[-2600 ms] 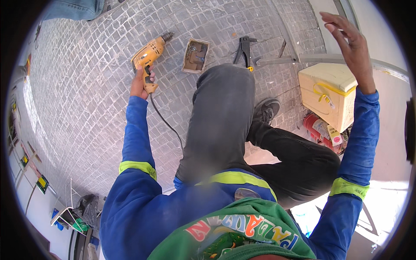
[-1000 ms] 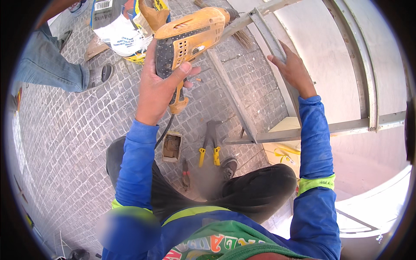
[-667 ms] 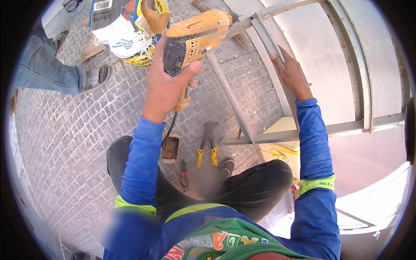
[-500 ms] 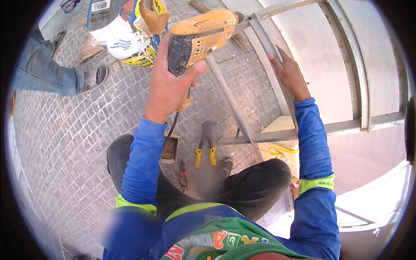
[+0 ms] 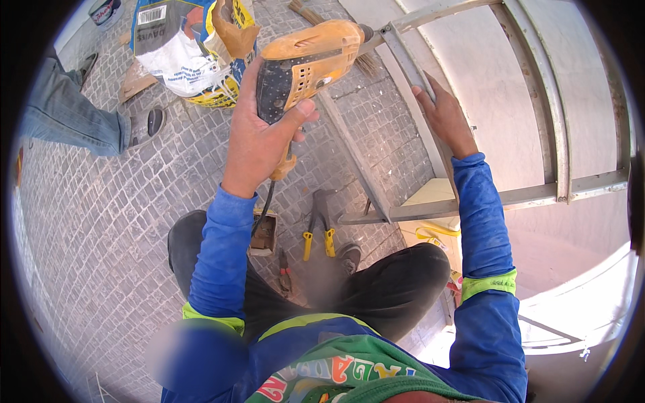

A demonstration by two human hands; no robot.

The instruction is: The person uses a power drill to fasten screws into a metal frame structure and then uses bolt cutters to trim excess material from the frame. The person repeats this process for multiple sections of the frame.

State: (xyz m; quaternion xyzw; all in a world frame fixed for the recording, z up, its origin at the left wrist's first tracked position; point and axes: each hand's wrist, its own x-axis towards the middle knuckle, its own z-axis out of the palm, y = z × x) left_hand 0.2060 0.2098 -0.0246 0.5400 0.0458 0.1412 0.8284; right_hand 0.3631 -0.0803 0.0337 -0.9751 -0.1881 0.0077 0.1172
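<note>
Hands: two, both yours, both occupied. Your left hand [image 5: 259, 144] is closed round the grip of one yellow-and-black power drill [image 5: 312, 57], thumb on the near side; whether a finger presses the trigger cannot be seen. Your right hand [image 5: 449, 121] is closed, partly curled, about one flat metal bar [image 5: 406, 64] of the metal frame [image 5: 531, 196], thumb on one side and fingers on the other.

Drill position: one unit, raised above the paving [image 5: 114, 195], ahead of you and left of the right hand. Chuck points right, close to the bar's upper end, where one fastener shows; contact cannot be told. One black cable [image 5: 264, 208] hangs from the handle and passes over one small open carton [image 5: 271, 234].

Ground near your legs: one dark hand tool [image 5: 318, 213] with two yellow handles spread apart, and one pair of red-handled pliers [image 5: 285, 274], between the carton and your one visible shoe [image 5: 349, 256]. One cream box [image 5: 430, 196] lies partly behind the frame.

Further off: one printed bag [image 5: 185, 70], torn open at top; one bundle of bristles [image 5: 366, 65] behind the drill; one co-worker's jeans [image 5: 74, 107], with two shoes, at far left
</note>
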